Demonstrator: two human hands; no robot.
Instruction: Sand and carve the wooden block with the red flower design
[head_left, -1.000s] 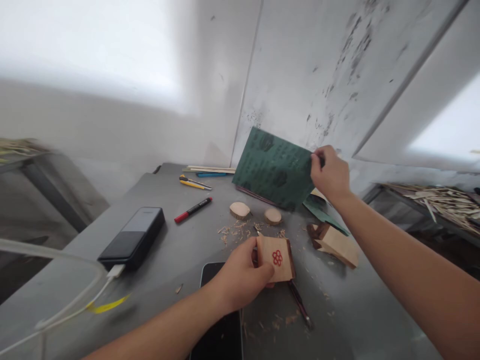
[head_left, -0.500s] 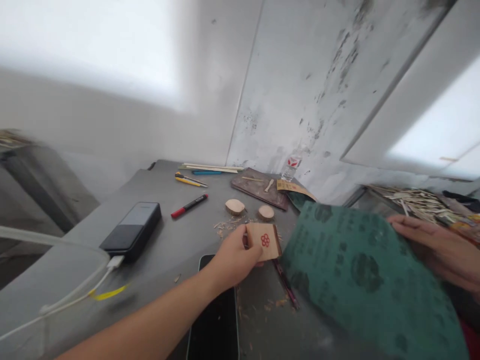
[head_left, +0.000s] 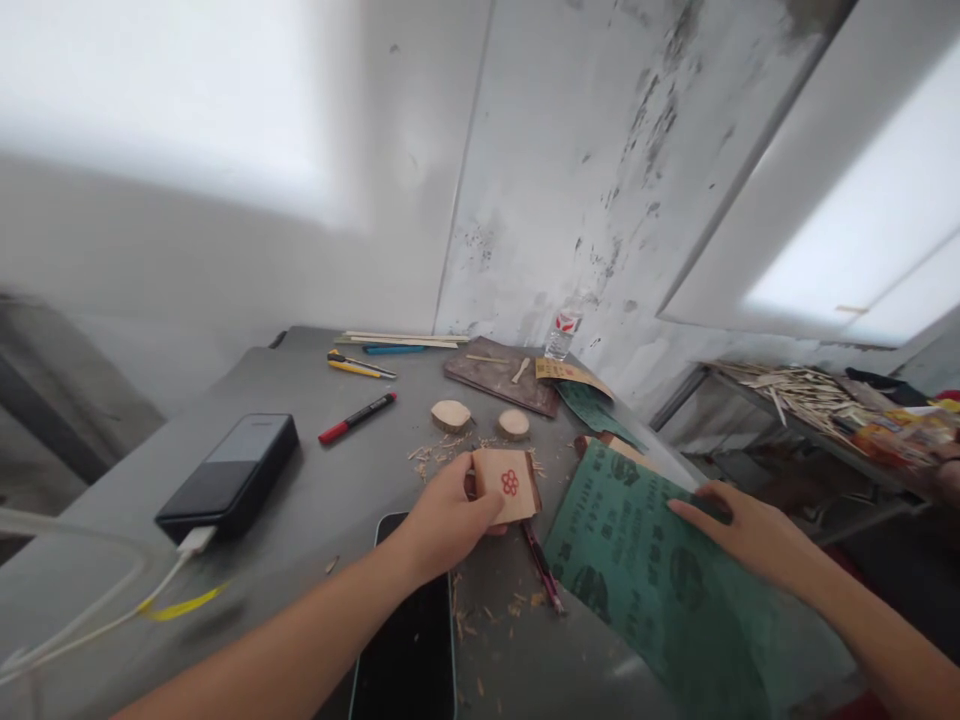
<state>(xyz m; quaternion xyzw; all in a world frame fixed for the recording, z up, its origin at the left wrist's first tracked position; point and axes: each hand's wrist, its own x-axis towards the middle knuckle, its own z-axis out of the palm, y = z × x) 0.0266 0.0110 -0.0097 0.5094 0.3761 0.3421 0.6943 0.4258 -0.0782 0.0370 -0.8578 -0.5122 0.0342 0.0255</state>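
Note:
My left hand (head_left: 457, 505) is closed around a small pale wooden block (head_left: 495, 490) with a red flower drawn on its face and darker edges. Over at the right, my right hand (head_left: 739, 525) grips the upper edge of a large green sheet of sandpaper (head_left: 637, 560), thumb on its printed back. The sheet slopes over the table's right side, its lower right part blurred. A dark reddish pen-like tool (head_left: 544, 570) lies between the block and the sheet. Two wood slices (head_left: 451, 414) sit behind the block among shavings.
A phone (head_left: 409, 650) lies under my left forearm. Left are a black power bank (head_left: 229, 475) with a white cable, a red marker (head_left: 358, 418) and a yellow utility knife (head_left: 360, 366). Behind stand a brown board (head_left: 499, 375) and a water bottle (head_left: 562, 332). Wood sticks (head_left: 795, 395) fill another table.
My right hand has moved left and inward with the sandpaper, which has come down lower toward the table. The left hand still holds the block. The view has shifted slightly right.

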